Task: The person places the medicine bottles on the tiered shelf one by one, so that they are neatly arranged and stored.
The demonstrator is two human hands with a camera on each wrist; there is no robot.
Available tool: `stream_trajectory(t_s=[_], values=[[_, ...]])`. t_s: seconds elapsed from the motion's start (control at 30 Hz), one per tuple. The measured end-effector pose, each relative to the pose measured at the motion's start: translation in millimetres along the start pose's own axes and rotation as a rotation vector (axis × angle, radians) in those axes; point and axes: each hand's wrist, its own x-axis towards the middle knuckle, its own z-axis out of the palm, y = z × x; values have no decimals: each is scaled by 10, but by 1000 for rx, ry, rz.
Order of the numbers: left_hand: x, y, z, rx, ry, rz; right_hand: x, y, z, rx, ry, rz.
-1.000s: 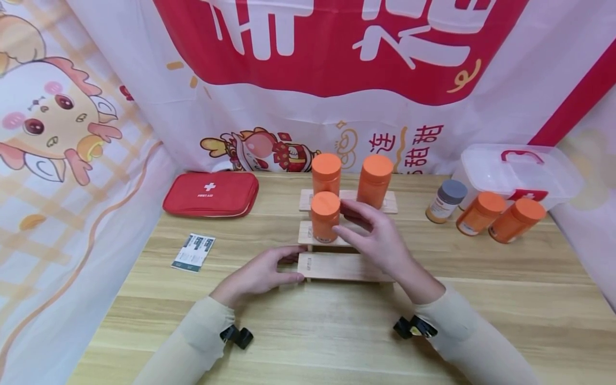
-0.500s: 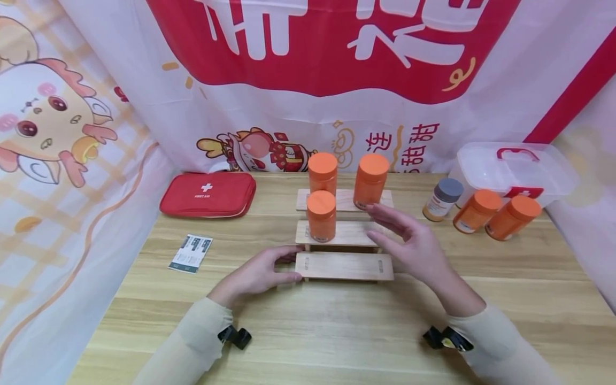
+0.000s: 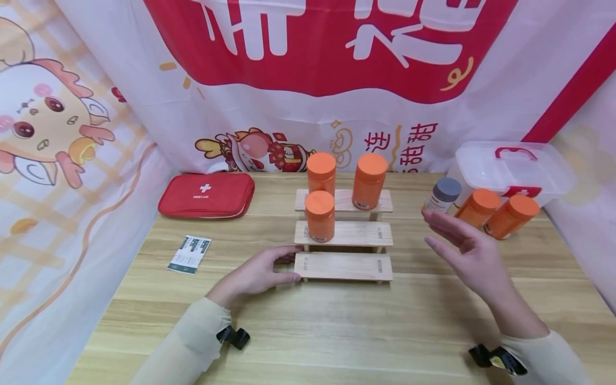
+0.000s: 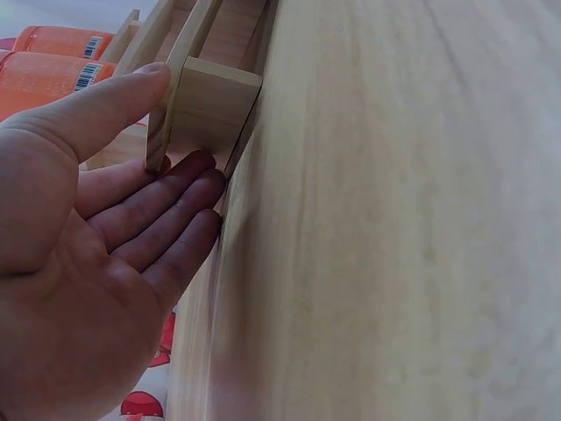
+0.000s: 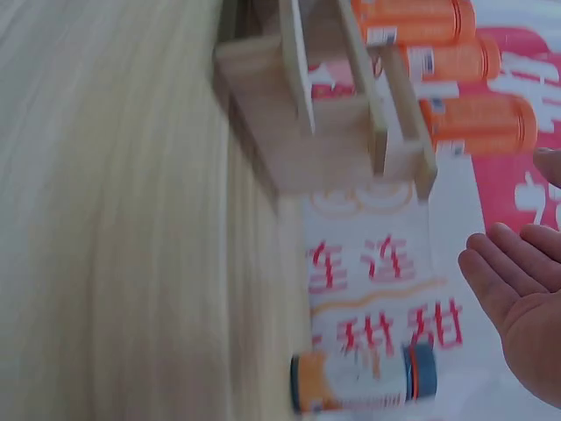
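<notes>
A three-step wooden display rack (image 3: 343,266) stands mid-table. My left hand (image 3: 262,272) holds the left end of its lowest step, thumb at the front edge and fingers at the back, as the left wrist view shows. One orange bottle (image 3: 320,218) is upright on the left of the middle step. Two more, a left bottle (image 3: 321,172) and a right bottle (image 3: 369,184), stand on the top step. My right hand (image 3: 474,256), holding nothing, hovers right of the rack with extended fingers, near a grey-capped bottle (image 3: 445,193) with a white label.
Beside the grey-capped bottle are two orange bottles (image 3: 483,206) (image 3: 514,216), partly behind the right hand. A clear box (image 3: 510,166) with a red handle sits behind them. At the left lie a red first-aid pouch (image 3: 207,197) and a printed packet (image 3: 190,254).
My right hand has left the orange bottle on the middle step and moved right toward the grey-capped bottle. The left hand stays at the rack's end.
</notes>
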Motion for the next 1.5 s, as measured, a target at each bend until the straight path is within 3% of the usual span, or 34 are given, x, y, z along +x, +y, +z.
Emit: stream_trajectory(t_s=[0.27,0.83,1.1,1.27,1.5], values=[[-5,-11,5,12,-4,9,-114,268,-280,-9,103,77],[-6,-35,7,-1,-5,27,-200,703,-865,-22,203,422],[3,-38,11,7,-5,16,-256,885,-1076,-18,298,494],[1,-18,5,1,-3,23,-241,986,-1187,-42,320,604],[-2,-18,5,8,-3,22,-170,1120,-1305,-74,313,688]])
